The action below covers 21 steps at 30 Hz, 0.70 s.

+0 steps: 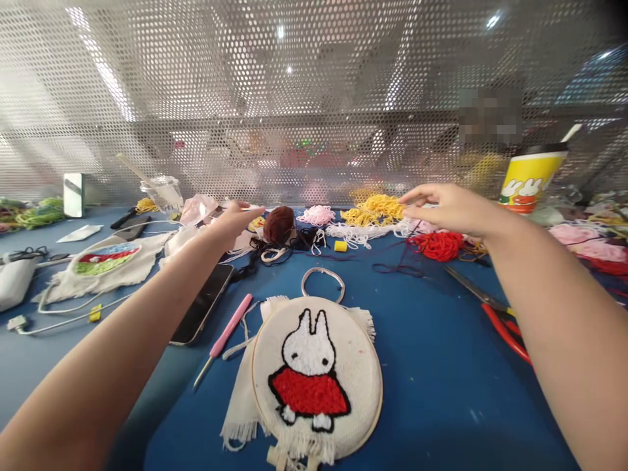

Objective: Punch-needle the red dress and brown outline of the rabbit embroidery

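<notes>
An embroidery hoop point(360, 392) lies on the table in front of me, its cloth worked with a white rabbit in a red dress outlined in black. My left hand point(237, 222) reaches to the back, thumb stretched out beside a brown yarn ball point(279, 224); its other fingers are partly hidden. At the back right, my right hand point(441, 206) hovers above red yarn point(438, 245), thumb and fingers apart, the tips at the edge of a yellow yarn heap point(375, 209). Left of the hoop rests a pink-handled punch needle point(231, 325).
Red-handled scissors point(505, 332) lie beneath my right forearm. A phone point(206, 307) is partly under my left forearm. A yellow cup point(532, 180) stands back right, a clear plastic cup point(164, 193) back left. A perforated metal panel point(294, 91) closes off the back. White cables point(69, 330) lie left.
</notes>
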{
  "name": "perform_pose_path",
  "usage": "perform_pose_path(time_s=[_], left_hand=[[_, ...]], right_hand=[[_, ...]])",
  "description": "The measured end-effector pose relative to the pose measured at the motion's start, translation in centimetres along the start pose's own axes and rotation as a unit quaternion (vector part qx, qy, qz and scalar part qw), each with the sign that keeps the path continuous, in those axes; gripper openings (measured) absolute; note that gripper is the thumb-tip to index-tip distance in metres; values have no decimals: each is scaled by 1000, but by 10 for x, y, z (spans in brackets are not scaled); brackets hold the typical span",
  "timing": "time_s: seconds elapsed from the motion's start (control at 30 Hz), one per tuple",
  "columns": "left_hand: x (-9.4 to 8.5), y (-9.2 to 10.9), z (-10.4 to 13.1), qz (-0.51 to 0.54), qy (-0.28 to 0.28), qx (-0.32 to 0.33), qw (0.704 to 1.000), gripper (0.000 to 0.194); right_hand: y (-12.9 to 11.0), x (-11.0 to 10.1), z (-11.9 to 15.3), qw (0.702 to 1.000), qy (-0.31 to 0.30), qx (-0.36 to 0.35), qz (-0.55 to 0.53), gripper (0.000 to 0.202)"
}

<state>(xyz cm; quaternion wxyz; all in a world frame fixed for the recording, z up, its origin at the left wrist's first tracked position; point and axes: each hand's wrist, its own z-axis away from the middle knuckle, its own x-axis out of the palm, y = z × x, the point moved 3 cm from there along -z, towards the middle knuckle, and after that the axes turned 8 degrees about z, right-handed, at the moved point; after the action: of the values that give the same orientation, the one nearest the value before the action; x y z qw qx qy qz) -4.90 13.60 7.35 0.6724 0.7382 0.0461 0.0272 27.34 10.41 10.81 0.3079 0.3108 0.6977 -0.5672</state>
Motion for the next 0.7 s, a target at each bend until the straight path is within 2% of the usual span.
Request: perform_pose_path(time_s=[0.1, 0.13, 0.2, 0.27, 0.3, 0.33, 0.37, 0.43, 0.5, 0.6, 0.7], left_hand=[[24, 11, 19, -69, -58, 29, 996, 23], [34, 16, 28, -84, -94, 38, 991, 21], [57, 23, 47, -99, -182, 55, 977, 18], [78, 27, 66, -95, -262, 71, 958, 19], [88, 28, 75, -93, -319, 80, 940, 15], [98, 29, 85, -94, -398, 117, 905, 7], [105, 29, 90, -97, -417, 127, 895, 3], [112, 29, 96, -104, -426, 151, 886, 18], [114, 30, 96, -110, -393, 162, 898, 27], [106, 37, 91, -106, -347, 172, 916, 31], [92, 44, 83, -91, -320, 167, 928, 35]], right_hand=[[-27, 8, 11, 997, -19, -58, -38, 23], [-38, 12, 17, 993, -50, -87, -62, 23], [-59, 23, 30, 966, -140, -174, -129, 22], [-75, 31, 43, 944, -191, -222, -149, 18], [-80, 35, 48, 940, -200, -236, -142, 16], [-84, 37, 51, 941, -198, -243, -128, 14], [-86, 38, 53, 942, -192, -249, -115, 12], [-86, 35, 53, 951, -153, -252, -93, 10], [-83, 24, 52, 962, -87, -244, -84, 9], [-75, 1, 54, 972, 9, -220, -78, 6], [-65, -20, 62, 980, 49, -177, -82, 7]])
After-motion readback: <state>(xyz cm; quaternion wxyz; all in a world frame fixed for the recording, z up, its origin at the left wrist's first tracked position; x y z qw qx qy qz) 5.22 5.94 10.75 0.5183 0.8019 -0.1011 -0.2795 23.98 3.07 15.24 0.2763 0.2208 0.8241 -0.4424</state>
